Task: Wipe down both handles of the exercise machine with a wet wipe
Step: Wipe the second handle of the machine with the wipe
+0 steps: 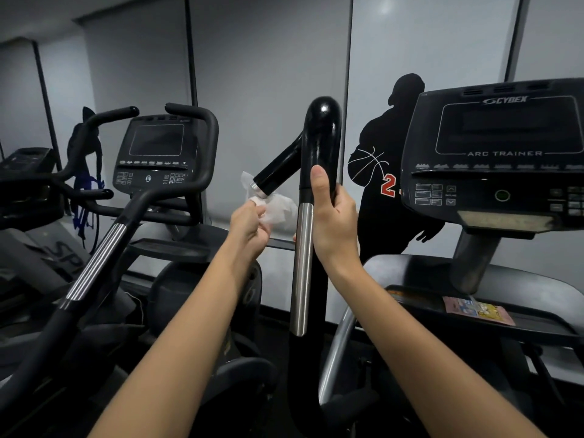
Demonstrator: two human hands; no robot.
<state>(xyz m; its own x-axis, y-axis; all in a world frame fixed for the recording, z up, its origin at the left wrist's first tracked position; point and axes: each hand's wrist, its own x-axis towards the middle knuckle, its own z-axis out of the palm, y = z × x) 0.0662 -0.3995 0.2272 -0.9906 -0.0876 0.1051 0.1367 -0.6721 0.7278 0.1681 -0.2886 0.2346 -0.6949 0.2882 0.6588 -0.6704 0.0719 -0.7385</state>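
A glossy black upright handle of the arc trainer stands in the middle, with a steel sleeve lower down. My right hand grips it where black meets steel, thumb pointing up. A short black side grip branches down to the left. My left hand pinches a white wet wipe right below the tip of that side grip, the wipe touching its end.
The arc trainer console is at the right. A second machine with a console and a ribbed moving arm stands at the left. A wall decal of a basketball player is behind.
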